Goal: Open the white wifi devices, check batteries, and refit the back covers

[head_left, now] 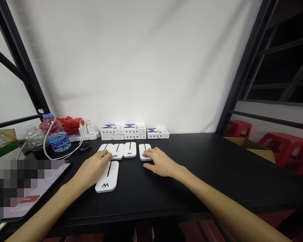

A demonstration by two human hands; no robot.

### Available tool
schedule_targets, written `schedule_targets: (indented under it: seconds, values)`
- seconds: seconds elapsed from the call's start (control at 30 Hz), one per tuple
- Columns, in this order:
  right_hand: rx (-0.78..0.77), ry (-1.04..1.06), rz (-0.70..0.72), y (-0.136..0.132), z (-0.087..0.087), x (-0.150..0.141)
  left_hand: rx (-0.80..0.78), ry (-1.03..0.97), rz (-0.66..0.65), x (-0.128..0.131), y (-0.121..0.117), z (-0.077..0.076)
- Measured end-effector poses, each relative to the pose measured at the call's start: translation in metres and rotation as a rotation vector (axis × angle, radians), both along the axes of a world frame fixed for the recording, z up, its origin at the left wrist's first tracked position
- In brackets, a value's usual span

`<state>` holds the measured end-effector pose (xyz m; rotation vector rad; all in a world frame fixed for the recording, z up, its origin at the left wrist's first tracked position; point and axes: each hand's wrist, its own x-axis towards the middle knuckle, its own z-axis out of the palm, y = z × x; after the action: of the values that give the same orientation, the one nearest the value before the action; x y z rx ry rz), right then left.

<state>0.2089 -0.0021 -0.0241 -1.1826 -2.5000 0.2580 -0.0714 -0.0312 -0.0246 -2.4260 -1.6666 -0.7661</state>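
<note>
Several flat white pocket-sized devices with a black stripe and an M-like logo lie on the black table. At the row's left end, my left hand (pixel 96 167) has its bent fingers over the front part of the leftmost device (pixel 105 147); its thumb is hidden. Right beside that lies another device (pixel 119 150), then a third device (pixel 130 150). Nearer me, a larger-looking device (pixel 108 178) lies partly under my left hand. My right hand (pixel 163 163) rests its fingertips on the right edge of the rightmost device (pixel 144 150), thumb spread apart below them.
White printed boxes (pixel 135 129) are stacked against the wall, with a lower box (pixel 158 133) to their right. At left are a water bottle (pixel 57 136), a power strip (pixel 91 135) with cables, a red bag (pixel 70 124) and a tablet (pixel 40 191). Red stools (pixel 284 146) stand beyond the table.
</note>
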Motion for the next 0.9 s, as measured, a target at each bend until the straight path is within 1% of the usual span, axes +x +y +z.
schedule_targets:
  seconds: [0.07, 0.1, 0.13, 0.23, 0.3, 0.37, 0.47, 0.6, 0.67, 0.77, 0.83, 0.9]
  values:
    - [0.026, -0.008, -0.006, -0.015, 0.003, 0.003, 0.006, 0.063, -0.077, -0.001, -0.014, -0.002]
    - [0.029, -0.006, 0.006, -0.024, 0.004, 0.004, -0.026, 0.080, -0.134, -0.002, -0.022, -0.004]
    - [0.023, -0.005, 0.015, -0.033, 0.006, 0.004, -0.068, 0.096, -0.158, -0.003, -0.030, -0.007]
    - [-0.024, -0.024, 0.064, -0.057, 0.011, 0.000, -0.106, 0.096, -0.117, -0.009, -0.049, -0.015]
    - [-0.042, -0.040, 0.126, -0.067, 0.013, -0.009, -0.104, 0.099, -0.084, -0.014, -0.054, -0.019]
    - [-0.037, -0.065, 0.192, -0.072, 0.015, -0.023, -0.096, 0.103, -0.055, -0.018, -0.054, -0.021]
    - [0.000, -0.073, 0.272, -0.069, 0.013, -0.044, -0.081, 0.110, -0.027, -0.019, -0.048, -0.021]
    - [0.062, -0.046, 0.321, -0.060, 0.004, -0.062, -0.104, 0.107, -0.036, -0.015, -0.042, -0.019]
    - [0.073, -0.039, 0.320, -0.056, 0.000, -0.064, -0.103, 0.102, -0.043, -0.013, -0.041, -0.019]
    - [0.042, -0.005, 0.314, -0.049, 0.000, -0.061, -0.078, 0.088, -0.051, -0.012, -0.038, -0.016]
    - [0.034, 0.061, 0.313, -0.039, 0.003, -0.057, -0.077, 0.078, -0.055, -0.011, -0.031, -0.010]
    - [0.066, 0.141, 0.285, -0.023, 0.007, -0.053, -0.084, 0.069, -0.054, -0.007, -0.019, -0.002]
